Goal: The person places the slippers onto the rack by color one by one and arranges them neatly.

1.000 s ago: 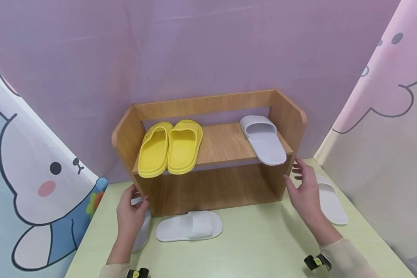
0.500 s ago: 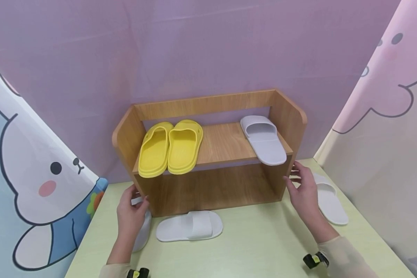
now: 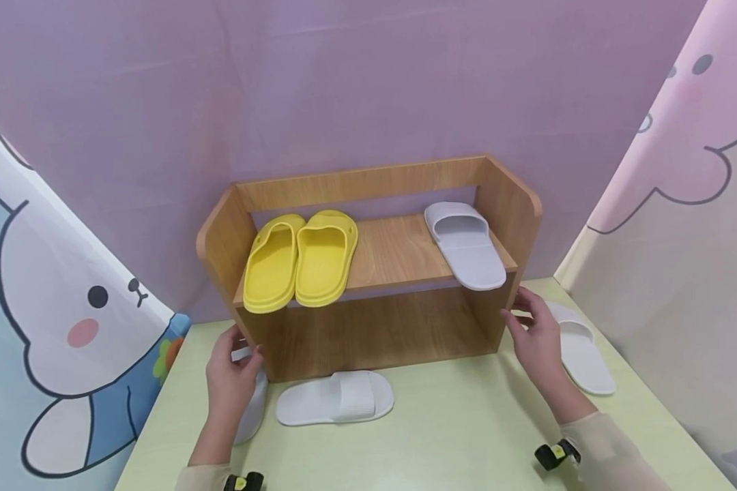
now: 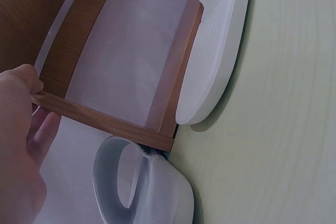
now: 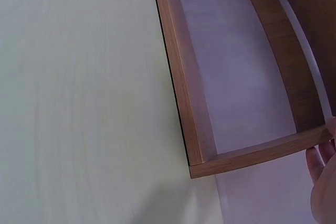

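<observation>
A small two-tier wooden shoe rack (image 3: 399, 249) stands against the back cloth. My left hand (image 3: 230, 375) grips the front edge of its left side panel, thumb inside and fingers outside, as the left wrist view shows. On the opposite panel (image 5: 252, 153), my right hand (image 3: 539, 341) holds the edge between thumb and fingers. Two yellow clogs (image 3: 323, 262) sit side by side at the left of the upper shelf. A single pale grey slipper (image 3: 469, 252) lies at that shelf's right end, its toe toward the back.
One white slipper (image 3: 307, 402) lies sideways before the rack. Another slipper (image 3: 254, 412) is partly hidden behind my left hand. A third, white slipper (image 3: 589, 365) lies right of my right hand. Printed cloths (image 3: 67, 293) border the pale table (image 3: 442, 423).
My right hand has moved slightly left, and its fingers have come in against the rack's right panel. The left hand, rack and slippers stay in place.
</observation>
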`<state>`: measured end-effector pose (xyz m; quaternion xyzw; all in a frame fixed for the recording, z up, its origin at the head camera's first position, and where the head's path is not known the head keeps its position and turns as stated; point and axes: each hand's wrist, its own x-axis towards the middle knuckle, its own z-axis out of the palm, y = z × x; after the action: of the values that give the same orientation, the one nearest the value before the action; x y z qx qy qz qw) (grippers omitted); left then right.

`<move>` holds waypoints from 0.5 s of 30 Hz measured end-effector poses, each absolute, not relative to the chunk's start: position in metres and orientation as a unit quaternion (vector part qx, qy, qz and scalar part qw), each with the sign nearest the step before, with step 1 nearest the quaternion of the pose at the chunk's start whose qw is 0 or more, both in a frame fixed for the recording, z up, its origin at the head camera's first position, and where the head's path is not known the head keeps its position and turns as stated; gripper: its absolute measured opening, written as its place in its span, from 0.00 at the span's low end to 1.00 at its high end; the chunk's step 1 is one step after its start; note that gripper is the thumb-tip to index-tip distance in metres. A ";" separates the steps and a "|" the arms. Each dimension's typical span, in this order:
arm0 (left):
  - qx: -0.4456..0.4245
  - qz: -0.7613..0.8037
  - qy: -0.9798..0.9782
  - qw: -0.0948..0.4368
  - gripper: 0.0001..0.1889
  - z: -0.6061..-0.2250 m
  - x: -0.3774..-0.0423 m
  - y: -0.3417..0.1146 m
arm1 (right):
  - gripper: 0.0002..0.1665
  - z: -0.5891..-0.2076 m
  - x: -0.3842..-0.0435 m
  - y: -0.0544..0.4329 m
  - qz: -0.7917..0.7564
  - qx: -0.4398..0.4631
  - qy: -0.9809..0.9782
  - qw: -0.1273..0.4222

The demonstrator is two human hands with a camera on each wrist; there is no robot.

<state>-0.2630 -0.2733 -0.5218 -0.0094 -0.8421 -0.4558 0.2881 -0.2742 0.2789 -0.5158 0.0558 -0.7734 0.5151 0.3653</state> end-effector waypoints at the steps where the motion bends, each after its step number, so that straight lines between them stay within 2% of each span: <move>1: -0.009 -0.456 -0.842 0.288 0.31 -0.521 -0.263 -0.273 | 0.31 -0.516 -0.274 0.279 0.519 0.055 -0.772 0.362; 8: -0.008 -0.454 -0.843 0.289 0.31 -0.522 -0.263 -0.274 | 0.28 -0.520 -0.277 0.280 0.536 0.053 -0.764 0.356; 15: -0.006 -0.452 -0.843 0.291 0.30 -0.525 -0.264 -0.274 | 0.26 -0.514 -0.274 0.272 0.532 0.068 -0.753 0.381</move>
<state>-0.2640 -0.2741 -0.5249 -0.0059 -0.8431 -0.4523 0.2907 -0.2738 0.2718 -0.5142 0.0679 -0.7532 0.5323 0.3805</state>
